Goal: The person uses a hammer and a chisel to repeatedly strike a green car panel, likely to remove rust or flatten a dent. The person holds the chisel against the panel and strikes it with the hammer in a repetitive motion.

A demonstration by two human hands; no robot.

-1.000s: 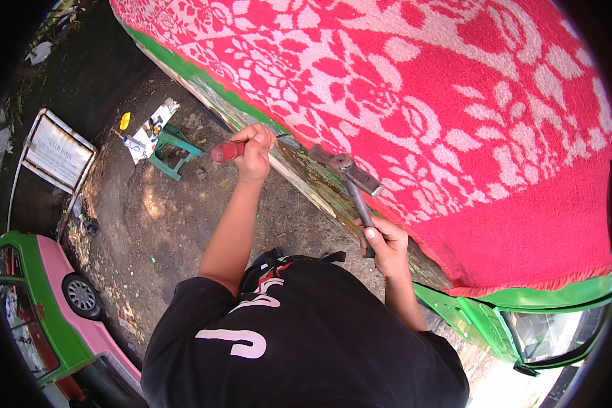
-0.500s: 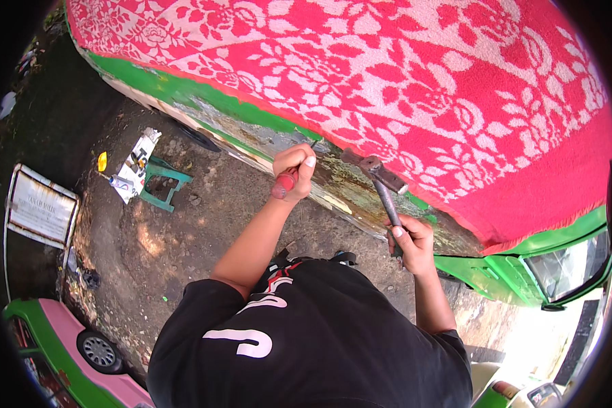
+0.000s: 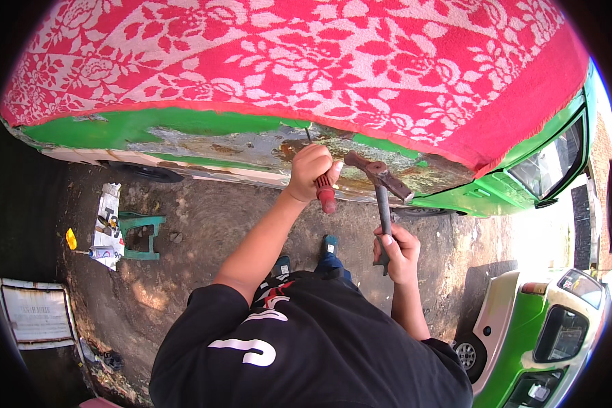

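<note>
My left hand (image 3: pixel 313 170) is closed around a screwdriver (image 3: pixel 326 194) with a red ridged handle. Its thin shaft points away from me at the van's side, just below the cloth edge; whether the tip touches the metal, I cannot tell. A hammer (image 3: pixel 382 204) with a rusty brown head is gripped low on its dark handle by my right hand (image 3: pixel 402 253). The hammer head hangs apart from the screwdriver, to its right. Before me, the van's side panel (image 3: pixel 251 144) is green with bare grey and rusty patches. A red and pink floral cloth (image 3: pixel 299 68) drapes over it.
To the left, a green plastic stool (image 3: pixel 141 236) stands beside a printed sheet with a spray can (image 3: pixel 103 252) on it. A framed sign (image 3: pixel 37 314) is at the lower left. Another green and white vehicle (image 3: pixel 517 333) is parked behind me at the right.
My view has turned, so the van's side lies more level across it and my feet show. Both hands keep their tools, and the hammer's handle now points more nearly straight toward me.
</note>
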